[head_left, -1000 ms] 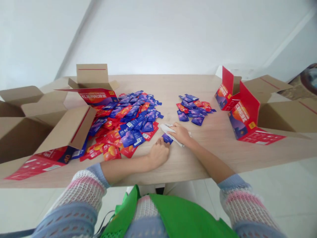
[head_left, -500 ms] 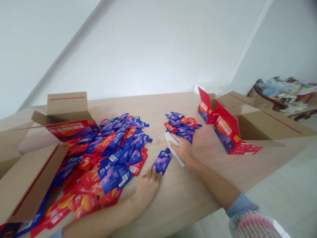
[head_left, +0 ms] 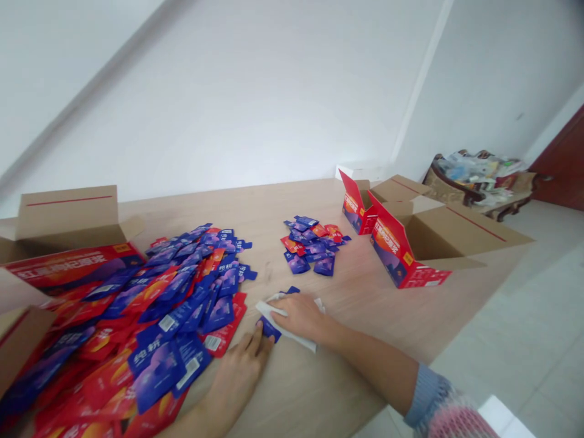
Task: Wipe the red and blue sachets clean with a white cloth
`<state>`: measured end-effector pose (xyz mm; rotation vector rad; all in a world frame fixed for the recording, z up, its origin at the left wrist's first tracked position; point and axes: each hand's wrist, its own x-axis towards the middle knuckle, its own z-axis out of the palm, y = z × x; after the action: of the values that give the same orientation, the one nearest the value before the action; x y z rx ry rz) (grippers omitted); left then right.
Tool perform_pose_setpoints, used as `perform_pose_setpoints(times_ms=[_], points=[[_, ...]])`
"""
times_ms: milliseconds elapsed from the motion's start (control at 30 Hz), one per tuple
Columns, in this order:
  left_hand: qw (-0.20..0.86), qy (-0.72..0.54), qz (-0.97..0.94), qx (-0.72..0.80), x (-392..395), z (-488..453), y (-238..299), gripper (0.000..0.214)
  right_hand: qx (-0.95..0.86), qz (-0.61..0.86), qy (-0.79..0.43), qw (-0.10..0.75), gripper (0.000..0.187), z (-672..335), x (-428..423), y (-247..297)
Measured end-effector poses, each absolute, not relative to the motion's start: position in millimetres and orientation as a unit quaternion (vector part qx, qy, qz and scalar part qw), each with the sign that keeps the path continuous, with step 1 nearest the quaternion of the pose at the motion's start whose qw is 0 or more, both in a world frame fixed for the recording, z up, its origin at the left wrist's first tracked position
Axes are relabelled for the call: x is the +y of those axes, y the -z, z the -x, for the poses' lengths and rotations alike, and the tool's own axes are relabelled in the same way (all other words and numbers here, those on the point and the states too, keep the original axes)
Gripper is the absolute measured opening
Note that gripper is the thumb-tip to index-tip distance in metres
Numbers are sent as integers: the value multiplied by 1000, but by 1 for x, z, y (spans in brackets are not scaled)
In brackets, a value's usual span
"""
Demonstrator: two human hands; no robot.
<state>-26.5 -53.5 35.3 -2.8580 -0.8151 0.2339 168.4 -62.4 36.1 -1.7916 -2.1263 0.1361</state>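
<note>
A blue pouch (head_left: 269, 329) lies flat on the table in front of me, its middle covered by a white cloth (head_left: 294, 339), perhaps a paper wipe. My left hand (head_left: 241, 368) has its fingertips on the pouch's near edge, holding it down. Pressed over the pouch, my right hand (head_left: 301, 316) grips the cloth. To the left spreads a large heap of red and blue pouches (head_left: 177, 298), beside my left hand. A smaller pile of pouches (head_left: 314, 240) lies beyond my right hand.
An open red carton (head_left: 77, 264) stands at the left behind the heap, with a cardboard flap (head_left: 22, 340) nearer me. Two open cartons, a large one (head_left: 392, 249) and a smaller one (head_left: 356, 207), are at the right. Beyond the table, a carved bench (head_left: 451, 185) holds plastic bags.
My right hand has brought the cloth left and nearer, from beside the small pile onto the blue pouch. My left hand stays at the pouch's edge. The view has shifted right.
</note>
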Motion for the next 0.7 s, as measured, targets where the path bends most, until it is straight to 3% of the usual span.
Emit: perform_pose_setpoints(times_ms=[400,567,700], points=[[79,-13,964,-253,-33,30,-23,45,-625,768,-15,140,35,-226,-39,-43],[77,15,966,-245,-34,31,-21,43,-697,682,-19,222,40,-209,-57,-55],[75,5,965,-251,-35,28,-21,40,-765,596,-68,233,39,-177,-70,-43]])
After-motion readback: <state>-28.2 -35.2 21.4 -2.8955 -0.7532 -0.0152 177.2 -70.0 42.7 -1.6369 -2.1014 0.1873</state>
